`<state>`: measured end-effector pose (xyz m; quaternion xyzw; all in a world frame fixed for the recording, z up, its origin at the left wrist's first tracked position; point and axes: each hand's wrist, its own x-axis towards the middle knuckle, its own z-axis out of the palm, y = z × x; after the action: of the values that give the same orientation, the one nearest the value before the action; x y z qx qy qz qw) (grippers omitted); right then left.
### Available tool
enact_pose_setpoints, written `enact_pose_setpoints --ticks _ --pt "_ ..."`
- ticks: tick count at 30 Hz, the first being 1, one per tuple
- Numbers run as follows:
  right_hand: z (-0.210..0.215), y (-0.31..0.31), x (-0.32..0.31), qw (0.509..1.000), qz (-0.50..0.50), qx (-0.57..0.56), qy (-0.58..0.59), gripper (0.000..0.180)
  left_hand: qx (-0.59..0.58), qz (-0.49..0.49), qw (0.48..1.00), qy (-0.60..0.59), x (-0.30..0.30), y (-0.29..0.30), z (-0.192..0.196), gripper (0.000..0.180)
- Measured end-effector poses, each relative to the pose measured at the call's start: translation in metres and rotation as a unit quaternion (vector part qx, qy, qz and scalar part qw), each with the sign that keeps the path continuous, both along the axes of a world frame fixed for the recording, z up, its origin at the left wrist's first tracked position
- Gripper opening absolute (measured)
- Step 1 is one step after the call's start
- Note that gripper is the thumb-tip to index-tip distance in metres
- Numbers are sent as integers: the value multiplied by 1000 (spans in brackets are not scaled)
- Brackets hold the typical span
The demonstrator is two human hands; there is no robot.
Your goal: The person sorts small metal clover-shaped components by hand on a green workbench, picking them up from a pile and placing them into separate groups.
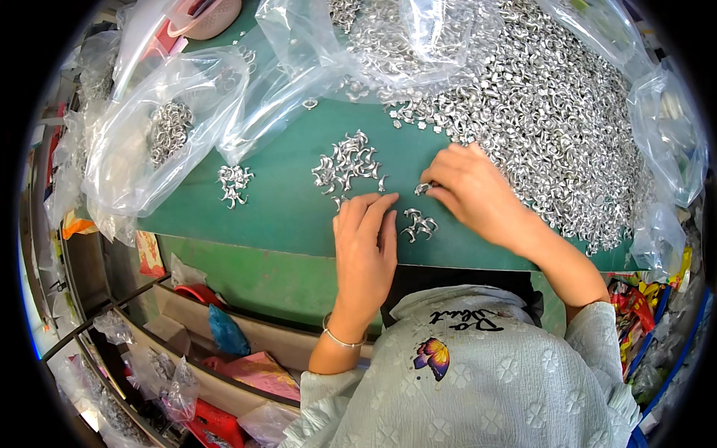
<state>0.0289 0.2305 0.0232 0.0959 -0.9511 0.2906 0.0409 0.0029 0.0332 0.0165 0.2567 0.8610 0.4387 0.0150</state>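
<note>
In the head view, the right hand (478,193) pinches a silver piece (423,189) over the counter (284,179), between its front edge and the large heap (575,134). The left hand (364,243) curls beside the middle cluster (348,162); whether it grips anything, I cannot tell. A careless sweep could push the front cluster (421,226) off that edge.

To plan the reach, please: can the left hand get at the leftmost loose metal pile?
Probably yes: between the left hand and that loose pile, mostly flat green tabletop seems to lie.
</note>
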Motion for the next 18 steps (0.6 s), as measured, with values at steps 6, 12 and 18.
enact_pose_setpoints --ticks 6,12,18 --pt "11 2 10 997 34 -37 -52 14 42 2 999 9 6 1 -7 33" --pt "8 -2 17 1000 20 4 -18 14 -53 -112 992 18 16 12 -5 54" --pt "16 14 16 1000 -28 -3 3 16 -46 -110 991 63 24 21 -19 38"
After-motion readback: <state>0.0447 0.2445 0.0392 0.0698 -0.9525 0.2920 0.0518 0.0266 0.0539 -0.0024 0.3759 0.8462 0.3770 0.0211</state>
